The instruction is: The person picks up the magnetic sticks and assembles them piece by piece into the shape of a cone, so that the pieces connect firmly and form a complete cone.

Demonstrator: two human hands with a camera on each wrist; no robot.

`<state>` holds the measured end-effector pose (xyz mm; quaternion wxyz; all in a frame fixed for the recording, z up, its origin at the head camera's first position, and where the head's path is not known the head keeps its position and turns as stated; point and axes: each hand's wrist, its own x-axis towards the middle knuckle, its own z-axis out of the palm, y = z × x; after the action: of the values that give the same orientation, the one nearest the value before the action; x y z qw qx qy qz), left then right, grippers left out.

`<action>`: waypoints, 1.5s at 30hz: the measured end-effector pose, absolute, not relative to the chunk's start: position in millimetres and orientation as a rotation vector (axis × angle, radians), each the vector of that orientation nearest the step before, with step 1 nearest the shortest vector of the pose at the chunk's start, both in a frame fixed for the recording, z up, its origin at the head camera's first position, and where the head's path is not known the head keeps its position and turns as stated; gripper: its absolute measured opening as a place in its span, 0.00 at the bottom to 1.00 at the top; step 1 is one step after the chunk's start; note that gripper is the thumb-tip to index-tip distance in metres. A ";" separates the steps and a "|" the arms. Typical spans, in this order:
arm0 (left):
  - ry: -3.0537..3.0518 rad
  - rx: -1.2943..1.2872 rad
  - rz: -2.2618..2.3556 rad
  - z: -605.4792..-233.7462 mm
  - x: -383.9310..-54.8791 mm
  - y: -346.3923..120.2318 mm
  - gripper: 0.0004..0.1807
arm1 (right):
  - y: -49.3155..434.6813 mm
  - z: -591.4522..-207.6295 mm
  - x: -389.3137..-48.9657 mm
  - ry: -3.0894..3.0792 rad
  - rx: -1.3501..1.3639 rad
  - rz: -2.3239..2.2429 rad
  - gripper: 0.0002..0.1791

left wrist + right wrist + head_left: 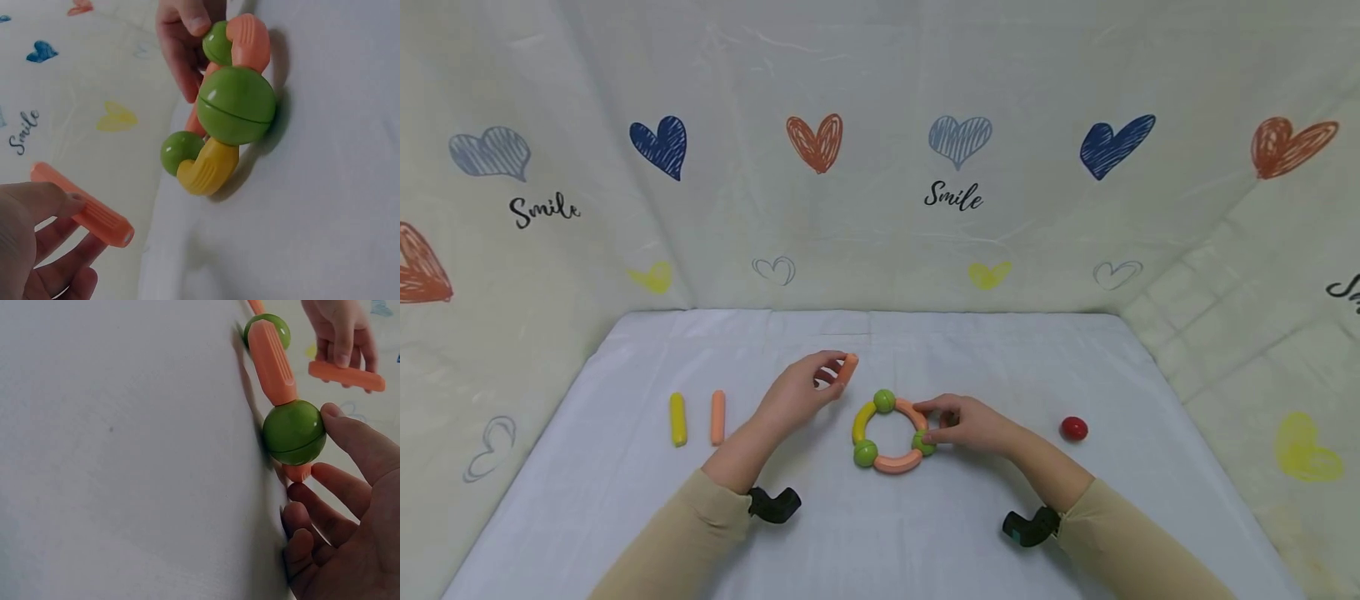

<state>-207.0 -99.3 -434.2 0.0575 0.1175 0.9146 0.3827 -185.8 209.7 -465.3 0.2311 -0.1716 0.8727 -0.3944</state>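
My left hand (pixel 795 392) holds a straight orange stick (pixel 94 209) between thumb and fingers, raised above the table behind the ring. A ring of curved sticks and green balls (pixel 898 464) lies on the tabletop, made of two orange curved sticks, one yellow curved stick (pixel 861 422) and three green balls. At its right side is my right hand (pixel 976 423), thumb against the right green ball (pixel 294 432) and fingers at the orange curved stick (pixel 912 412) beside it.
Left of the ring a straight yellow stick (pixel 678 419) and another straight orange stick (pixel 718 417) lie side by side. A red ball (pixel 1074 429) rests to the right. White cloth (pixel 895 550) covers the table; a curtain with printed hearts (pixel 880 225) hangs behind.
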 end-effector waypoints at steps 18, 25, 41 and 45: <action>2.575 0.445 1.402 -442.1 -207.6 -55.6 0.26 | 211.0 -462.3 -183.1 2.368 -0.486 -1.120 0.28; 2.563 0.445 1.409 -445.2 -210.6 -50.1 0.25 | 211.2 -463.3 -183.2 2.367 -0.483 -1.122 0.29; 2.588 0.444 1.390 -444.9 -208.8 -49.8 0.23 | 211.2 -464.9 -182.5 2.364 -0.504 -1.140 0.28; 2.633 0.467 1.382 -441.1 -209.0 -51.4 0.22 | 211.4 -463.8 -182.0 2.365 -0.498 -1.137 0.28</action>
<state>-209.0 -51.4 -441.1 0.0659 0.1548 0.8728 0.4581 -182.0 211.4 -463.8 0.2332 -0.1812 0.8610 -0.4140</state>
